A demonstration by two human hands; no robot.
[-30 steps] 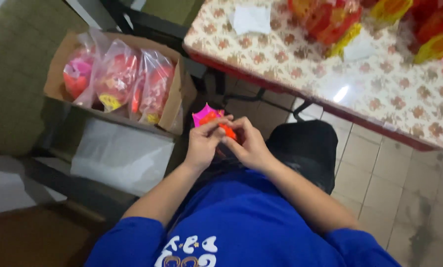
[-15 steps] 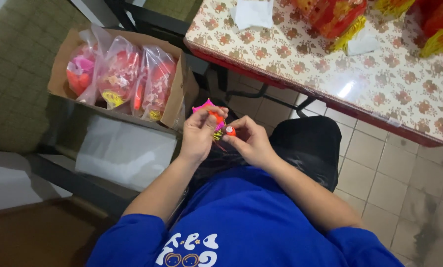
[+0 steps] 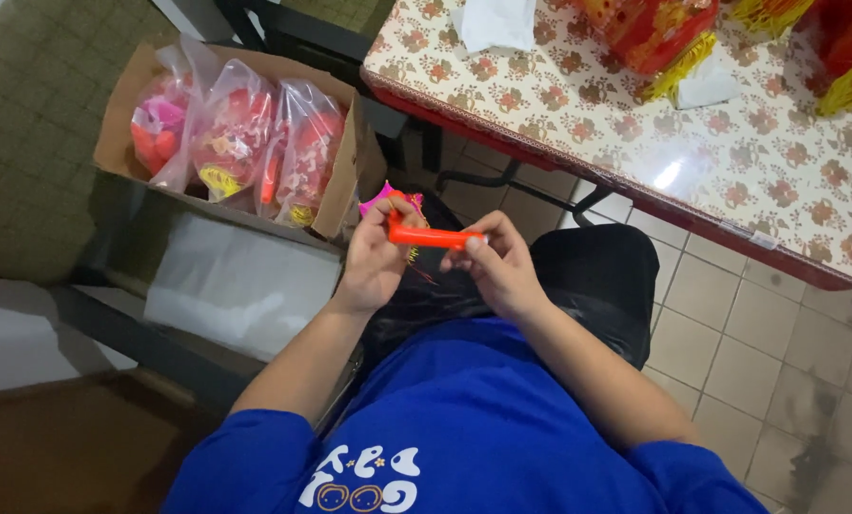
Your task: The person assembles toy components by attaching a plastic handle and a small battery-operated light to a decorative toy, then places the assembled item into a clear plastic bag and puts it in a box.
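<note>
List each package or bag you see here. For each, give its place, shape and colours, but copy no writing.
Cardboard box: on the floor, left of the table, open-topped, brown.
Three clear plastic bags: upright side by side in the box, bulging, with pink, red, orange and yellow pieces.
Red packages: on the table's far edge, red with yellow fringe.
No signs or screens.

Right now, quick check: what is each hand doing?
Left hand: closed on one end of the orange stick, pink piece behind it.
Right hand: closed, fingertips pinching the stick's other end.
</note>
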